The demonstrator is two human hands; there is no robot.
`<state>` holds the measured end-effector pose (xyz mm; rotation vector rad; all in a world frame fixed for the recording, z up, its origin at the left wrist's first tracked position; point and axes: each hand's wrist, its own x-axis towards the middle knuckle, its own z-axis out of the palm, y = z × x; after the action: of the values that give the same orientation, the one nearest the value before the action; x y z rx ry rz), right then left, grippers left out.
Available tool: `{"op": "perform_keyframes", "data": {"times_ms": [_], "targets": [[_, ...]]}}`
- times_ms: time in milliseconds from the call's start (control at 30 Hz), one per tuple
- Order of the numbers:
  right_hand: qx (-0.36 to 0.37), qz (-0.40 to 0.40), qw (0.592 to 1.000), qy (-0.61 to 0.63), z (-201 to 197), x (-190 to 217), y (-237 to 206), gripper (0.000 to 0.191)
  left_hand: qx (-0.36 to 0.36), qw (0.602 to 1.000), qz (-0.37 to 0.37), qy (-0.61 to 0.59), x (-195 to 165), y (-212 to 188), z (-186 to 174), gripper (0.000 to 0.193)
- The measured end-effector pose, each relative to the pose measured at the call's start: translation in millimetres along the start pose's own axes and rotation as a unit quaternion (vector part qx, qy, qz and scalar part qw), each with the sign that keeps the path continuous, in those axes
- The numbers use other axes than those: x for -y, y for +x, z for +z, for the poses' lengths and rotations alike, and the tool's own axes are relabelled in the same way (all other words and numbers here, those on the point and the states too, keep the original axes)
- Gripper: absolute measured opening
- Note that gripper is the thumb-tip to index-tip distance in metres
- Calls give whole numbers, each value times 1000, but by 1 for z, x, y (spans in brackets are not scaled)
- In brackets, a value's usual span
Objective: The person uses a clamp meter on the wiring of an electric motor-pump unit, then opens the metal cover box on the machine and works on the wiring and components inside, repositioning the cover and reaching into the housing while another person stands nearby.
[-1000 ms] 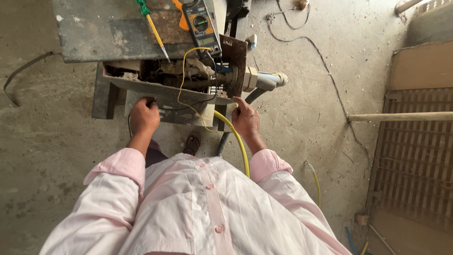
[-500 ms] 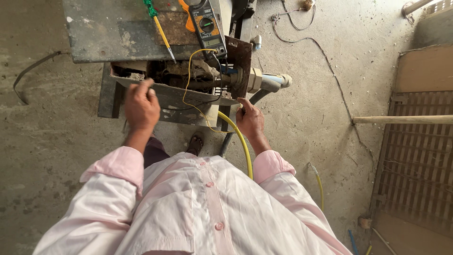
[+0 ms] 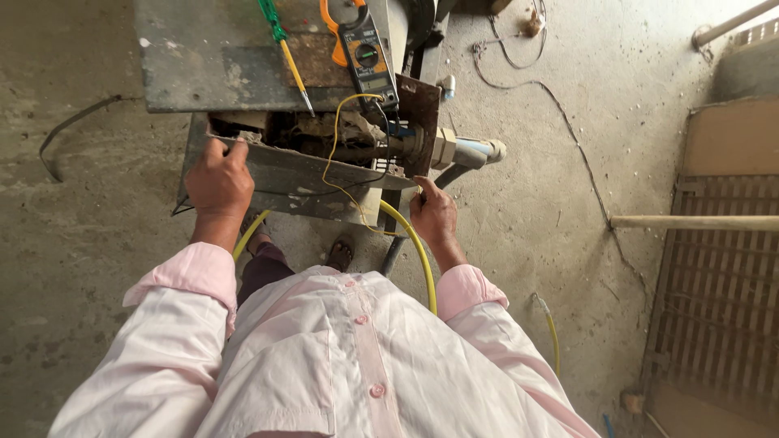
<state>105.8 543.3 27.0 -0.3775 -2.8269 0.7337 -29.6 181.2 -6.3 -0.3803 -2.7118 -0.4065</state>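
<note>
My left hand (image 3: 217, 180) grips the left end of a grey metal cover plate (image 3: 308, 174) that leans against a rusty machine housing (image 3: 365, 138). My right hand (image 3: 432, 216) holds the plate's right lower corner, beside a thick yellow hose (image 3: 415, 247) that runs down past my pink sleeve. Above, on the machine's flat metal top (image 3: 211, 57), lie a green-handled screwdriver (image 3: 284, 50) and an orange and grey clamp meter (image 3: 363, 50). A thin yellow wire (image 3: 333, 154) loops from the meter into the open housing.
A pipe fitting (image 3: 471, 150) sticks out of the housing to the right. A thin cable (image 3: 568, 146) trails over the concrete floor. A wooden pole (image 3: 694, 221) and a metal grating (image 3: 722, 308) lie at the right. My sandalled foot (image 3: 339, 255) stands under the machine.
The camera has drawn closer to the machine. My left hand has gone up from the plate's lower edge to its upper left end, and the plate has risen with both hands.
</note>
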Motion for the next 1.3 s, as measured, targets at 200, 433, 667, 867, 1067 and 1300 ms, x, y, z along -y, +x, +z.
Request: {"op": "perform_keyframes", "data": {"times_ms": [200,433,667,867,1067,1300], "targets": [[6,1,1000,-22,-4,4,0,33,51,999,11,4,2,6,-10,28],[55,94,991,76,-17,2,-4,33,60,984,-80,-144,-13,1,-40,26],[134,60,952,268,-9,50,10,19,92,825,-221,-513,-78,14,-56,13],[229,-26,927,296,6,125,37,23,143,707,-191,-666,-108,51,-59,16],[134,111,963,204,-9,138,112,14,102,789,-165,-583,-13,98,-62,25],[78,153,983,-64,-5,152,198,65,-4,922,-179,-343,131,135,-35,24]]}}
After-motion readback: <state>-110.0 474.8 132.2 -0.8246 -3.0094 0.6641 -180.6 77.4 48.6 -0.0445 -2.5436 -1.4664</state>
